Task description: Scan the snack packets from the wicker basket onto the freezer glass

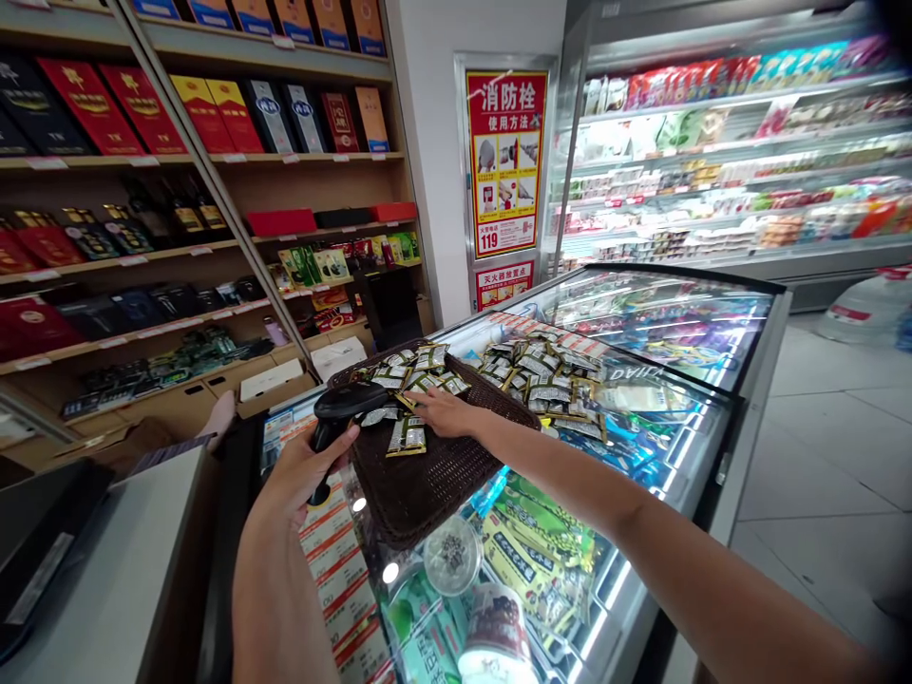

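My left hand is wrapped round the handle of a black barcode scanner, whose head points over the basket. A dark brown woven basket rests on the glass top of a freezer. Several small black, white and gold snack packets lie in its far and left part. My right hand reaches into the basket from the right, fingers stretched out over the packets and touching them. A heap of similar packets lies on the glass just beyond the basket's right side. What is under my right fingertips is partly hidden.
The chest freezer holds frozen goods under its glass. A white counter stands at the left, near an open carton. Shelves with boxed bottles line the back left; a lit fridge stands behind. A bare foot or arm shows beside the counter.
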{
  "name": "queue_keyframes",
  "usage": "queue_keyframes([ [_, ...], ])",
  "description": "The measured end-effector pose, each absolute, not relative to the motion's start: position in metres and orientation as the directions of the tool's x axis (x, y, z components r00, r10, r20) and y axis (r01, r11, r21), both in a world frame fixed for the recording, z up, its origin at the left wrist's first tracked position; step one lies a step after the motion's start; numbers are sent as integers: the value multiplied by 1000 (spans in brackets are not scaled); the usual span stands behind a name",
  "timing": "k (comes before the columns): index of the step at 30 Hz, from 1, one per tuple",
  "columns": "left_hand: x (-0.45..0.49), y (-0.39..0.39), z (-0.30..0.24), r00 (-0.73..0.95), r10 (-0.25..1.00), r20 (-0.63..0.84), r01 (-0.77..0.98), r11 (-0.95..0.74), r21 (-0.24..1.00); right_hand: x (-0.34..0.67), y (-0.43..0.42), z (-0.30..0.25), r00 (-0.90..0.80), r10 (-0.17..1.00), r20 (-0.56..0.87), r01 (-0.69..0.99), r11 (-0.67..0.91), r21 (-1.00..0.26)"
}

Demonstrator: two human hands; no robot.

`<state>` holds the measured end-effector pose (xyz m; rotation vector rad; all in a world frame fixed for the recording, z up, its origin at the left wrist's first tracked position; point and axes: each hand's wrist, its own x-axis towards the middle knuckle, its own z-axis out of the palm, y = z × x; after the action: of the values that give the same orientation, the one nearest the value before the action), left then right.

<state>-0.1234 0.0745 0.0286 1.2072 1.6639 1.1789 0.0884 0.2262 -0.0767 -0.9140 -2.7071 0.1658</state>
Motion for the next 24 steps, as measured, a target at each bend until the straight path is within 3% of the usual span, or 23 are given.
queue_keyframes([
  [3, -124, 74, 30, -256, 965, -51, 279, 124, 952, 85, 224, -70, -719, 608, 337, 534, 794, -292],
  [8, -125, 73, 30, -230, 972, -40, 281, 106, 954, 103, 222, -51, -415, 696, 586, 484, 714, -505],
  [16, -125, 76, 30, -252, 964, -84, 302, 161, 940, 126, 235, -57, 78, 853, 516, 586, 379, -716],
  [19, -125, 76, 32, -241, 966, -93, 330, 172, 928, 128, 238, -59, 74, 897, 435, 580, 316, -751],
  [24, -122, 74, 33, -227, 971, -79, 310, 149, 939, 130, 238, -53, -134, 880, 456, 629, 431, -647],
])
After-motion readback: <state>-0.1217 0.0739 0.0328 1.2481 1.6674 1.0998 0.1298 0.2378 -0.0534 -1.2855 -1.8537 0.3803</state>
